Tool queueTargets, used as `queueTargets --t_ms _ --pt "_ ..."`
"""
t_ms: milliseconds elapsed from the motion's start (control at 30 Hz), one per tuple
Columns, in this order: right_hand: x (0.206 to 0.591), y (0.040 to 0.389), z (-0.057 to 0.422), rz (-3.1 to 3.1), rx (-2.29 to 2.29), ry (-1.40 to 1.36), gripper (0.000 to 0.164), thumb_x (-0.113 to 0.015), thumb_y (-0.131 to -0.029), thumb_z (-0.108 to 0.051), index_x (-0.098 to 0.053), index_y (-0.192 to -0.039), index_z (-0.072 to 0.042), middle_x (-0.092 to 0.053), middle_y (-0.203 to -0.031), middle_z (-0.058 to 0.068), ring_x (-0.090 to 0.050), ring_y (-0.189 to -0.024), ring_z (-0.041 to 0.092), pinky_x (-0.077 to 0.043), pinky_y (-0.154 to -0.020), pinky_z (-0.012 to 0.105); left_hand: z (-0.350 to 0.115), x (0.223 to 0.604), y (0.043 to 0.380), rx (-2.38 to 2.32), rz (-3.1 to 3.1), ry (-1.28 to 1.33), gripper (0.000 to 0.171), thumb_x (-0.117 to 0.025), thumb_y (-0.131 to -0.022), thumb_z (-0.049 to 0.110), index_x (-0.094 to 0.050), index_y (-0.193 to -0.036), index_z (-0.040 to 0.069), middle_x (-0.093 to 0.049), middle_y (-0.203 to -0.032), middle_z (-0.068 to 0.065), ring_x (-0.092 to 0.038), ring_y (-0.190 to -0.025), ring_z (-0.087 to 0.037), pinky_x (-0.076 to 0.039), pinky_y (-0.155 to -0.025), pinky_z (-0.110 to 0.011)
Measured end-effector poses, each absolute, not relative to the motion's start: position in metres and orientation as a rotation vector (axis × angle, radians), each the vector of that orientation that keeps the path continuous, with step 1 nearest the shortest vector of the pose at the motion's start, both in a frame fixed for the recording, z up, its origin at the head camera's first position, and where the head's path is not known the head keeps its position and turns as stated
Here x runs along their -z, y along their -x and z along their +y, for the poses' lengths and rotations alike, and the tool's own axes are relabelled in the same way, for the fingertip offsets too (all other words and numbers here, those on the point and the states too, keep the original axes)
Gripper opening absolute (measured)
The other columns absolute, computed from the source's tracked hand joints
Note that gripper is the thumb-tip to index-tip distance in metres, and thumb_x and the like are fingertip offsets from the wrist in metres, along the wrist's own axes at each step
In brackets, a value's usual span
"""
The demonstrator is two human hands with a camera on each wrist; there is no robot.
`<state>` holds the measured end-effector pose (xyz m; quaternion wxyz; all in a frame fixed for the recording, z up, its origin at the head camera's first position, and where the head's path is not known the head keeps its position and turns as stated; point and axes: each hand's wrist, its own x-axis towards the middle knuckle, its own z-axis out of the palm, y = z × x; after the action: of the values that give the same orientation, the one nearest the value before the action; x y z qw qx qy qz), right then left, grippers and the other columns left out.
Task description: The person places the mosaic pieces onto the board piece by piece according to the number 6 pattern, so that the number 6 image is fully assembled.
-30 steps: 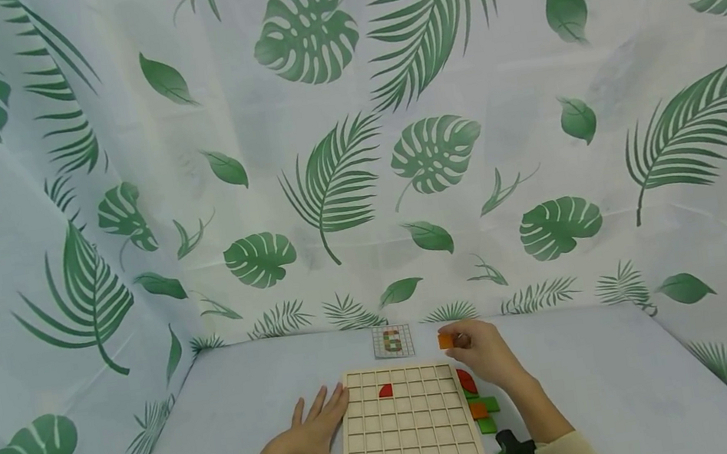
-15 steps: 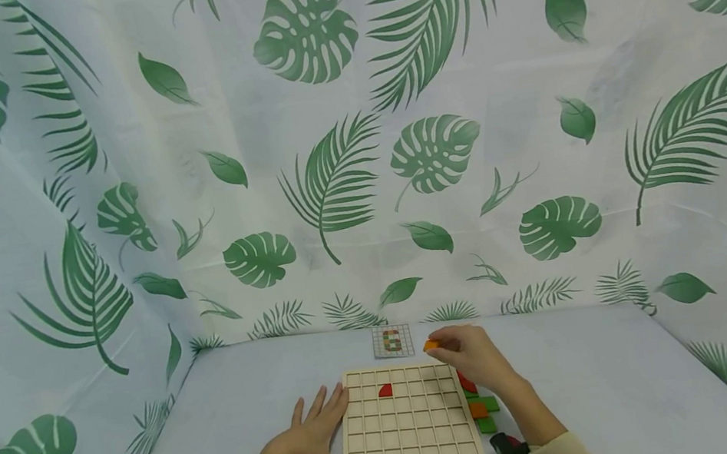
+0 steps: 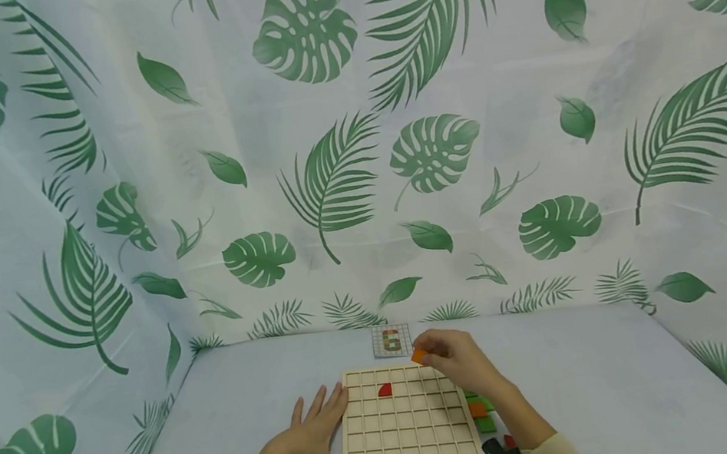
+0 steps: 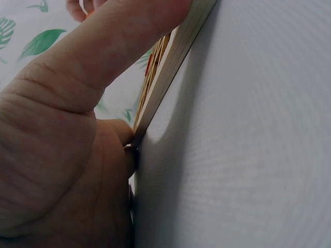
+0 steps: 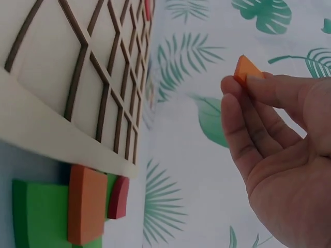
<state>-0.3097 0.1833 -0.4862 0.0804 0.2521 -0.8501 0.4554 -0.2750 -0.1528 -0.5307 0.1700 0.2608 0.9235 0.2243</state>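
My right hand [image 3: 455, 360] pinches a small orange block [image 3: 420, 356] between thumb and fingertips, above the far right part of a wooden grid board [image 3: 410, 437]. In the right wrist view the orange block [image 5: 247, 70] shows one pointed corner past the fingertips. A red quarter-round block [image 3: 385, 390] lies in a cell near the board's far edge. My left hand [image 3: 311, 442] rests along the board's left side, fingers spread, thumb at the near left corner. The left wrist view shows the thumb [image 4: 114, 46] against the board's wooden edge [image 4: 173, 59].
Behind the board lies a small card [image 3: 391, 341] with a coloured figure 6 on a grid. Along the board's right side sit several green, orange and red blocks [image 5: 88, 204], partly hidden by the right arm in the head view. A leaf-patterned cloth [image 3: 357, 181] hangs behind.
My right hand has moved left and slightly nearer with the orange block, from beyond the board's far right corner to its far edge. The block has turned in the fingers. The left hand stays put.
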Motion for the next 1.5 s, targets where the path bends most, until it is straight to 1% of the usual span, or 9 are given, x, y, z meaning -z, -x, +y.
queueTargets --t_ms 133,233,367,500,733,900,1000,1267,1500 --pt "0.489 0.311 0.180 -2.501 -1.347 -0.790 0.022 -0.070 -0.097 -0.002 -0.077 -0.118 -0.007 -0.076 -0.106 0.008 -0.066 -0.078 0.014 -0.056 -0.065 0.022 -0.153 0.529 0.275 -0.634 2.627 -0.740 0.154 -0.095 -0.055 0.066 -0.007 -0.168 0.010 0.001 -0.176 -0.013 0.008 -0.162 -0.042 0.011 -0.122 -0.073" --pt "0.490 0.312 0.176 -2.496 -1.337 -0.772 0.019 -0.070 -0.097 -0.003 -0.076 -0.115 -0.008 -0.075 -0.101 0.006 -0.063 -0.074 0.015 -0.053 -0.063 0.022 -0.153 0.527 0.274 -0.635 2.626 -0.741 0.154 -0.096 -0.055 0.065 -0.008 -0.168 0.009 0.001 -0.176 -0.014 0.008 -0.162 -0.042 0.011 -0.122 -0.073" --pt "0.490 0.312 0.171 -2.501 -1.426 -0.746 0.013 -0.067 -0.100 -0.004 -0.071 -0.112 -0.007 -0.072 -0.100 0.009 -0.070 -0.079 0.029 -0.062 -0.068 0.032 -0.153 0.526 0.273 -0.634 2.624 -0.736 0.154 -0.096 -0.055 0.065 -0.008 -0.168 0.009 0.001 -0.176 -0.014 0.008 -0.162 -0.042 0.011 -0.122 -0.074" --pt "0.490 0.312 0.166 -2.472 -1.536 -0.740 0.014 -0.065 -0.101 -0.004 -0.070 -0.114 -0.006 -0.072 -0.104 0.014 -0.072 -0.084 0.040 -0.065 -0.073 0.044 -0.153 0.528 0.274 -0.635 2.621 -0.738 0.153 -0.095 -0.055 0.066 -0.008 -0.168 0.009 0.002 -0.176 -0.014 0.008 -0.162 -0.042 0.011 -0.121 -0.074" --pt "0.491 0.312 0.158 -2.476 -1.531 -0.680 0.021 -0.067 -0.099 0.000 -0.074 -0.118 -0.005 -0.073 -0.113 0.013 -0.073 -0.091 0.037 -0.065 -0.079 0.041 -0.153 0.532 0.275 -0.649 2.616 -0.746 0.154 -0.095 -0.055 0.066 -0.007 -0.168 0.010 0.002 -0.176 -0.014 0.009 -0.162 -0.042 0.012 -0.121 -0.074" --pt "0.491 0.312 0.156 -2.539 -1.464 -0.606 0.022 -0.071 -0.097 -0.003 -0.075 -0.117 -0.008 -0.073 -0.101 0.005 -0.068 -0.082 0.022 -0.058 -0.067 0.026 -0.153 0.532 0.275 -0.652 2.615 -0.745 0.154 -0.095 -0.055 0.066 -0.006 -0.168 0.011 0.002 -0.176 -0.014 0.009 -0.162 -0.041 0.012 -0.121 -0.074" --pt "0.492 0.313 0.155 -2.573 -1.453 -0.577 0.017 -0.073 -0.096 -0.005 -0.077 -0.111 -0.010 -0.075 -0.095 0.002 -0.066 -0.079 0.016 -0.055 -0.065 0.023 -0.153 0.532 0.276 -0.649 2.616 -0.741 0.154 -0.095 -0.055 0.066 -0.006 -0.168 0.011 0.002 -0.176 -0.014 0.009 -0.162 -0.041 0.012 -0.121 -0.074" --pt "0.497 0.317 0.153 -2.625 -1.455 -0.616 0.016 -0.069 -0.097 0.001 -0.079 -0.109 -0.004 -0.077 -0.107 0.009 -0.071 -0.089 0.018 -0.059 -0.073 0.021 -0.153 0.531 0.275 -0.656 2.613 -0.734 0.154 -0.095 -0.055 0.066 -0.006 -0.168 0.011 0.001 -0.176 -0.014 0.009 -0.162 -0.041 0.012 -0.121 -0.074" --pt "0.503 0.321 0.151 -2.660 -1.517 -0.652 0.011 -0.071 -0.095 -0.001 -0.080 -0.101 -0.005 -0.077 -0.099 0.008 -0.070 -0.087 0.018 -0.059 -0.071 0.023 -0.154 0.530 0.276 -0.662 2.613 -0.736 0.154 -0.095 -0.055 0.065 -0.006 -0.168 0.010 0.001 -0.176 -0.014 0.009 -0.162 -0.041 0.012 -0.122 -0.074"
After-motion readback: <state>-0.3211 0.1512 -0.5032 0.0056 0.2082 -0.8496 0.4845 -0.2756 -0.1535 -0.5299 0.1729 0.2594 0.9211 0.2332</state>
